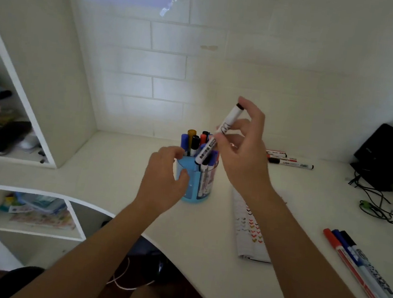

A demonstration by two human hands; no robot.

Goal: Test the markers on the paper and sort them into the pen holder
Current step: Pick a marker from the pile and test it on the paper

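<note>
A blue pen holder stands on the white desk and holds several capped markers. My left hand curls round its left side. My right hand pinches a white marker with black ends, tilted, its lower end just above the holder's markers. A sheet of paper with small coloured check marks lies to the right of the holder. Three markers, red, blue and black, lie at the desk's right edge. Three more markers lie at the back near the wall.
A black device with tangled cables sits at the back right. An open shelf unit with a soft toy and clutter stands on the left. The desk's curved front edge runs beneath my forearms.
</note>
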